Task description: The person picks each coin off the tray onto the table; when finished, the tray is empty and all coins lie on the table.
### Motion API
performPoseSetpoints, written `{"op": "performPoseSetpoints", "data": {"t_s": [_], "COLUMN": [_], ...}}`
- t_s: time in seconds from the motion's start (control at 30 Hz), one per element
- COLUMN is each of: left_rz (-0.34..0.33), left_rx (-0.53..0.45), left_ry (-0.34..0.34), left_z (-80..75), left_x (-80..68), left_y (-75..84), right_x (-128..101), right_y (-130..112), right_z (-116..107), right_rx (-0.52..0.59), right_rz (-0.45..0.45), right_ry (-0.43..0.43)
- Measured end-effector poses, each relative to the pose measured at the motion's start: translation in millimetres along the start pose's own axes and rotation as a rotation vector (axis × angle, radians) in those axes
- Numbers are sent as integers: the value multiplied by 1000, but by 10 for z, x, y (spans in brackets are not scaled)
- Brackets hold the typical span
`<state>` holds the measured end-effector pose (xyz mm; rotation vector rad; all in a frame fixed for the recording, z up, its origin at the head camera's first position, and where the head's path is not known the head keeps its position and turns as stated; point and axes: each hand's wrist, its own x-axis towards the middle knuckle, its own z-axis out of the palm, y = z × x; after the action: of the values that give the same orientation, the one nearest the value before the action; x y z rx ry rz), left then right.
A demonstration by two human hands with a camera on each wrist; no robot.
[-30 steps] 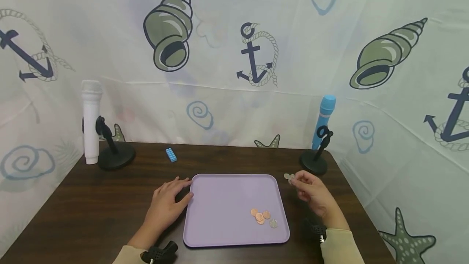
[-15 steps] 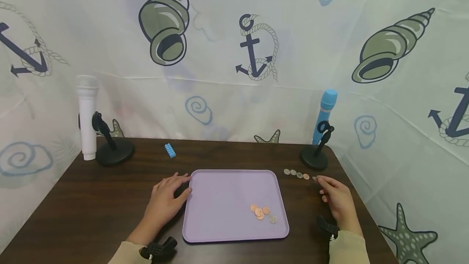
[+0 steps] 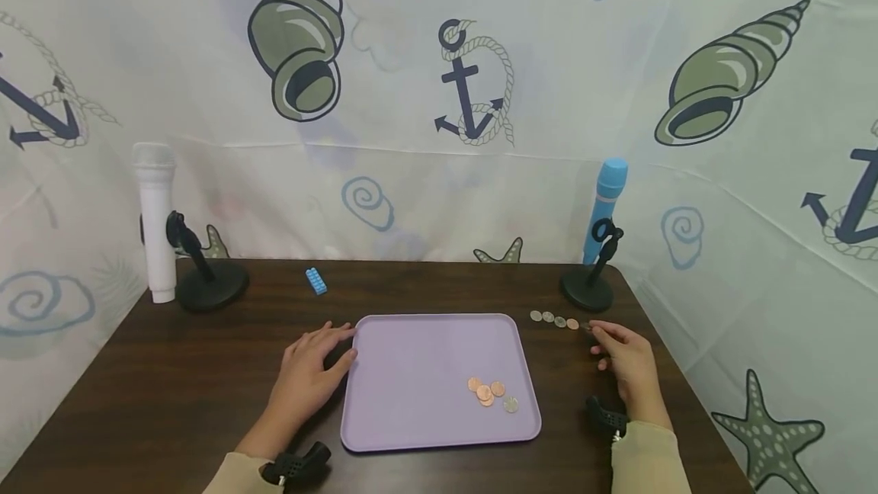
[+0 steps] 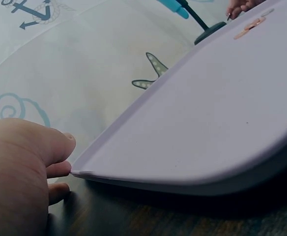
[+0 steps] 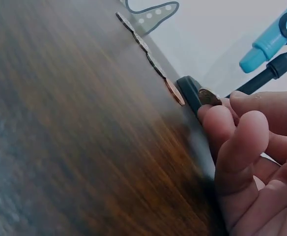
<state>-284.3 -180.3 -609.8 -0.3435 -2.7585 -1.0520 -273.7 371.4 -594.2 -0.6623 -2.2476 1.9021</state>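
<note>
The coin (image 5: 210, 97) sits at our right hand's (image 3: 627, 360) fingertips (image 5: 217, 120), right of the middle of the head picture, on the table (image 3: 171, 372) beside the tray (image 3: 425, 357). Our fingers are curled in close around it in a narrow pinch, and it looks like we hold it by its edge. It is the last one in a row of coins (image 3: 554, 320) that runs to the left toward the tray's top right corner. The row lies flat and the coins sit near each other, so we think they were put in a line to make each one easy to pick.

The tray is purple and lies flat in the middle of the picture. Inside it, at the lower right, is a small pile of coins (image 3: 490, 393): a few copper ones touching each other and one silver one just beside them.

Our left hand (image 3: 309, 376) lies flat on the table with loose fingers touching the tray's upper left corner. We think it rests there to keep the tray from sliding.

Farther back, a blue block (image 3: 316, 281) lies on the table. A white mic (image 3: 156, 223) stands at the left, and a blue mic (image 3: 605, 208) at the right.
</note>
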Motion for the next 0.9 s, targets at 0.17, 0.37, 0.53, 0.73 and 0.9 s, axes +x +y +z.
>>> {"op": "performPoseSetpoints", "data": {"t_s": [0.17,0.37,0.53,0.73,0.9], "left_rz": [-4,-16,-13,-21,-13], "left_rx": [-5,-9,-13,-7,5], "left_ry": [7,7,2,-4,3], "left_z": [17,34,53,63,24], "left_x": [-2,8,15,-1,-4], "left_y": [-22,-17,-3,-17,-26], "right_x": [-2,-19,-40,-40,-45], "right_y": [-47,-79,-82,-59,-58], "right_z": [17,26,14,3,29], "right_rx": [-3,-24,-77,-197,-229], "right_rz": [-23,-49,-45,-13,-33], "right_ry": [-19,-17,-3,-30,-55]}}
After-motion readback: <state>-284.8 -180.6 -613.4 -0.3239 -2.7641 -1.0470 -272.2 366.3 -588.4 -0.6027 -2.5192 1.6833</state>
